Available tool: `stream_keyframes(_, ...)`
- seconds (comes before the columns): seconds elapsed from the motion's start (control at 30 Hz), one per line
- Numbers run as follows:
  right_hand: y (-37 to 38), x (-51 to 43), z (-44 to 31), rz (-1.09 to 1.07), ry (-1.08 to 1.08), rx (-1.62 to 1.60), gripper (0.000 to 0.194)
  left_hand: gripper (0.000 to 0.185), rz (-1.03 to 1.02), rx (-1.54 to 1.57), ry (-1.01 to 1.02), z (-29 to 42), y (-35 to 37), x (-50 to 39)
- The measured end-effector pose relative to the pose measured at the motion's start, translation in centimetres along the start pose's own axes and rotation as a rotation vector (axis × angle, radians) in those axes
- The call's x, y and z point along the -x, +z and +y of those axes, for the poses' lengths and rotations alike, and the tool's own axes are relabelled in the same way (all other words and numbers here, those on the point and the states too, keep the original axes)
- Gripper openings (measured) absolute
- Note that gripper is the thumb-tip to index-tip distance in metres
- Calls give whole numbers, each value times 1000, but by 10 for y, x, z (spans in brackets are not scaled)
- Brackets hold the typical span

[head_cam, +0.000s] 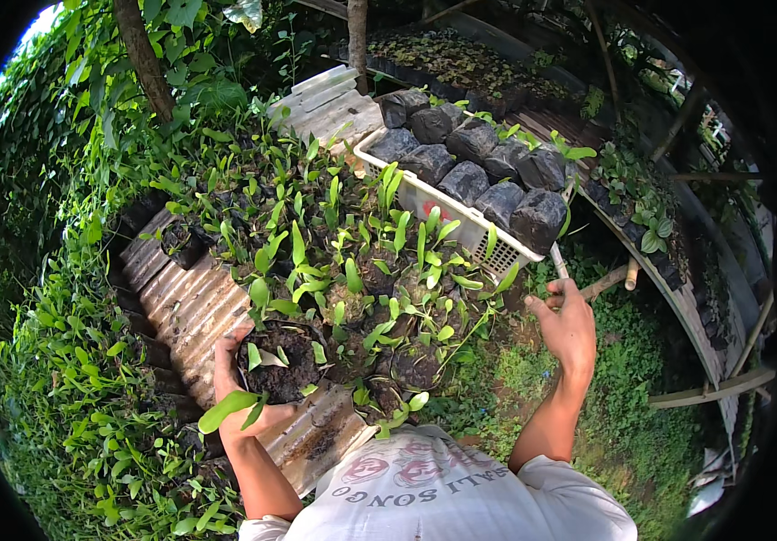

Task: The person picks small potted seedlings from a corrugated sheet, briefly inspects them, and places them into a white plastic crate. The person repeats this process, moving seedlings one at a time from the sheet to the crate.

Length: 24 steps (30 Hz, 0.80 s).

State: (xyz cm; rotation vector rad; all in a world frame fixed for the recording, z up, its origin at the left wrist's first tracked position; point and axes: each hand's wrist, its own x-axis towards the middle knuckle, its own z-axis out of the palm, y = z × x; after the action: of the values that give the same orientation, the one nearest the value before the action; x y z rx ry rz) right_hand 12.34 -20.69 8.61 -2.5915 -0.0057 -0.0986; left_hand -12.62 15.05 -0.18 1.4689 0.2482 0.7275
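My left hand (236, 385) is around the near-left side of a black plastic seedling bag (283, 362) full of dark soil. Cut leaf pieces stand up from that soil. A broad green leaf (226, 411) crosses in front of my left wrist. Nothing shows in my right hand (567, 324), which is raised at the right with its fingers apart. Just beyond its fingertips is a pale pole (559, 260). Many bagged green seedlings (354, 277) crowd together between my hands and the crate.
A white plastic crate (446, 203) at the back right holds several black bags (463, 182) lying with leaves poking out. Corrugated sheets (192, 297) lie under the seedlings. Dense plants (90, 406) border the left. Wooden poles (713, 392) and a raised plant bed stand at the right.
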Motion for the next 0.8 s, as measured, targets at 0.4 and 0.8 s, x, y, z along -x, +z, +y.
stream_keyframes(0.4, 128, -33, 74, -283, 150, -741, 6, 116, -101, -119, 229, -28, 19, -4)
stream_keyframes(0.8, 64, -48, 180, -13, 221, 165, 59, 89, 767, -373, 8, -92, -166, -97)
